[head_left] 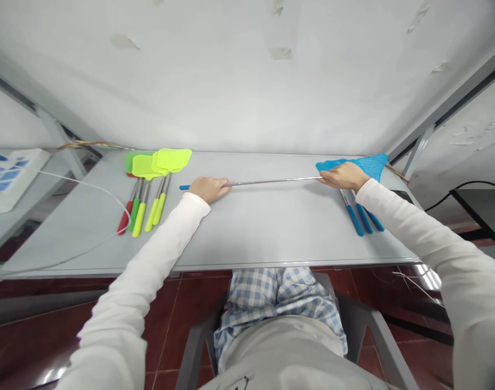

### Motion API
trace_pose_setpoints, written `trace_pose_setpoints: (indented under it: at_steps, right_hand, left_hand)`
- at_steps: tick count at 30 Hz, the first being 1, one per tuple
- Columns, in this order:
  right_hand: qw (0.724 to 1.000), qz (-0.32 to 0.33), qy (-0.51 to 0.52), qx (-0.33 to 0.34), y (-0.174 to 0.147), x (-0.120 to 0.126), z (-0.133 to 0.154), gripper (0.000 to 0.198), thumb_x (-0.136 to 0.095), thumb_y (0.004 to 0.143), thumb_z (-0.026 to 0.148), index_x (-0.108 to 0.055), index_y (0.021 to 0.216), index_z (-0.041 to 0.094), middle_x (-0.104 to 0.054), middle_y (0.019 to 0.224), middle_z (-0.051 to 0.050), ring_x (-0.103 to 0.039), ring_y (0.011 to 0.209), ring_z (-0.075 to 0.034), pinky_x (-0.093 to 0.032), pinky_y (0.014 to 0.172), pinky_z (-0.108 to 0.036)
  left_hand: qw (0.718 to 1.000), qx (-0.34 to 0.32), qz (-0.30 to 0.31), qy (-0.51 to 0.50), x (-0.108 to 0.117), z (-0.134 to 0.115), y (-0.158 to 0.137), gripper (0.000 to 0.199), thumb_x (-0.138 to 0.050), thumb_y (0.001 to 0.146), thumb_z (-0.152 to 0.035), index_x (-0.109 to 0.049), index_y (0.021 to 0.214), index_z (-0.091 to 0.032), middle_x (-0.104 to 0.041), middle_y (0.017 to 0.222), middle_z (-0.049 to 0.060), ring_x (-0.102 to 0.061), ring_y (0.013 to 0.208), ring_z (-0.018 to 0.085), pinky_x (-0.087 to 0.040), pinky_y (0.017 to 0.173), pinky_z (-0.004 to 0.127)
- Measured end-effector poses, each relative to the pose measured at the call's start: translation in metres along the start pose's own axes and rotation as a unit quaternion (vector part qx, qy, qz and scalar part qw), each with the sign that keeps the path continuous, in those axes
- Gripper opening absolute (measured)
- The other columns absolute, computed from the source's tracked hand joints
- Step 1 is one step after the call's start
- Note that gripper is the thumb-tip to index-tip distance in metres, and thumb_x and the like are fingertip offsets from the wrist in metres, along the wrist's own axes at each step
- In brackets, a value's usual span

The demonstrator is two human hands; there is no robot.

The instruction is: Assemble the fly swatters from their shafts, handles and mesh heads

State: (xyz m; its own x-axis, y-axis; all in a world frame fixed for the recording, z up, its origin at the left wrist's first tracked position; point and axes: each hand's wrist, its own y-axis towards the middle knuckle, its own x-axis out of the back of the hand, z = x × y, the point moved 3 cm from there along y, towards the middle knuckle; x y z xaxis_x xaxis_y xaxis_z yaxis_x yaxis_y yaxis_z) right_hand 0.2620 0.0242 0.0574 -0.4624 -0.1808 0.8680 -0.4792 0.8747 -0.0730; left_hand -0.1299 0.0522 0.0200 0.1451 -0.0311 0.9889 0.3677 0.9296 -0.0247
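Between my hands stretches a fly swatter (272, 180) with a thin metal telescopic rod, drawn out long and almost level over the table. My left hand (210, 189) is closed around its grip end, and the blue tip of the handle sticks out on the left. My right hand (342, 176) pinches the rod's other end, close to the blue mesh heads. Which head belongs to this rod is partly hidden by that hand. Below and beside it lie other blue fly swatters (354, 219), their handles toward me.
At the left of the grey table (255, 233) lie several yellow-green swatters (174, 158), with a green handle (136, 214) and a red handle (124, 218) beside them. A white cable (105, 189) crosses there. A white and blue package (12, 176) sits far left. The wall rises behind.
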Motion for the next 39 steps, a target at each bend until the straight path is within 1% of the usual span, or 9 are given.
trace_pose_setpoints:
  at_steps: [2, 5, 9, 18, 24, 29, 34, 37, 39]
  right_hand:
    - [1.000, 0.017, -0.014, -0.016, 0.002, 0.005, 0.004, 0.057, -0.017, 0.098, 0.048, -0.065, 0.097, 0.018, -0.066, 0.070, -0.009, -0.054, 0.058, -0.018, -0.018, 0.056, -0.028]
    - [0.999, 0.026, -0.015, -0.012, 0.008, 0.016, 0.019, 0.056, -0.017, 0.098, 0.048, -0.064, 0.106, 0.020, -0.070, 0.079, -0.010, -0.059, 0.063, -0.019, -0.020, 0.056, -0.027]
    - [1.000, 0.019, 0.007, -0.006, 0.019, 0.030, 0.040, 0.052, -0.019, 0.100, 0.045, -0.063, 0.113, 0.019, -0.072, 0.085, -0.013, -0.064, 0.069, -0.021, -0.025, 0.057, -0.026]
    - [0.998, 0.010, 0.062, -0.026, 0.030, 0.046, 0.067, 0.045, -0.027, 0.098, 0.041, -0.059, 0.123, 0.022, -0.073, 0.088, -0.014, -0.068, 0.076, -0.027, -0.030, 0.057, -0.028]
    - [0.995, -0.020, 0.092, 0.021, 0.039, 0.066, 0.098, 0.043, -0.028, 0.096, 0.036, -0.055, 0.125, 0.019, -0.073, 0.085, -0.014, -0.068, 0.076, -0.027, -0.031, 0.057, -0.028]
    - [0.994, -0.029, 0.101, 0.025, 0.039, 0.068, 0.104, 0.039, -0.031, 0.091, 0.025, -0.049, 0.125, 0.018, -0.072, 0.082, -0.011, -0.066, 0.067, -0.026, -0.026, 0.053, -0.028]
    - [0.993, -0.038, 0.102, 0.036, 0.039, 0.060, 0.108, 0.036, -0.031, 0.092, 0.025, -0.045, 0.124, 0.015, -0.071, 0.084, -0.011, -0.063, 0.066, -0.024, -0.024, 0.054, -0.028]
    - [0.993, -0.070, 0.091, 0.035, 0.042, 0.056, 0.109, 0.035, -0.029, 0.094, 0.024, -0.045, 0.123, 0.013, -0.069, 0.094, -0.012, -0.061, 0.068, -0.021, -0.026, 0.056, -0.029]
    - [0.991, -0.113, 0.070, 0.032, 0.043, 0.053, 0.106, 0.034, -0.028, 0.094, 0.018, -0.046, 0.122, 0.012, -0.066, 0.101, -0.013, -0.060, 0.073, -0.020, -0.031, 0.062, -0.031]
  left_hand:
    - [1.000, 0.005, -0.003, -0.011, 0.001, -0.010, 0.004, 0.045, -0.034, 0.092, -0.046, -0.067, 0.112, -0.022, -0.073, 0.094, 0.014, -0.068, 0.090, 0.029, -0.043, 0.071, 0.033]
    - [1.000, -0.022, 0.004, -0.020, 0.007, -0.036, 0.008, 0.046, -0.033, 0.094, -0.043, -0.065, 0.118, -0.021, -0.073, 0.097, 0.014, -0.068, 0.092, 0.028, -0.044, 0.074, 0.034]
    - [0.999, -0.036, -0.001, -0.009, 0.020, -0.069, 0.010, 0.051, -0.025, 0.098, -0.041, -0.066, 0.115, -0.017, -0.073, 0.094, 0.017, -0.069, 0.092, 0.029, -0.045, 0.075, 0.035]
    - [0.998, -0.047, -0.005, -0.034, 0.045, -0.099, 0.011, 0.045, -0.030, 0.098, -0.038, -0.068, 0.110, -0.016, -0.072, 0.095, 0.016, -0.068, 0.095, 0.026, -0.046, 0.079, 0.033]
    - [0.995, -0.092, -0.004, -0.049, 0.060, -0.130, 0.009, 0.036, -0.041, 0.095, -0.034, -0.066, 0.115, -0.016, -0.072, 0.098, 0.015, -0.068, 0.096, 0.024, -0.048, 0.082, 0.032]
    - [0.993, -0.112, 0.003, -0.032, 0.061, -0.138, 0.009, 0.037, -0.038, 0.095, -0.029, -0.068, 0.105, -0.011, -0.071, 0.097, 0.018, -0.069, 0.095, 0.029, -0.049, 0.079, 0.036]
    - [0.993, -0.113, 0.009, -0.046, 0.052, -0.142, 0.008, 0.038, -0.036, 0.095, -0.029, -0.068, 0.105, -0.010, -0.071, 0.096, 0.019, -0.069, 0.092, 0.031, -0.049, 0.076, 0.038]
    - [0.993, -0.102, -0.013, -0.057, 0.045, -0.139, 0.010, 0.040, -0.035, 0.096, -0.033, -0.066, 0.109, -0.012, -0.071, 0.097, 0.019, -0.069, 0.094, 0.031, -0.047, 0.076, 0.038]
    - [0.994, -0.085, -0.033, -0.060, 0.041, -0.132, 0.014, 0.041, -0.036, 0.096, -0.037, -0.065, 0.111, -0.013, -0.071, 0.096, 0.018, -0.068, 0.094, 0.031, -0.046, 0.075, 0.037]
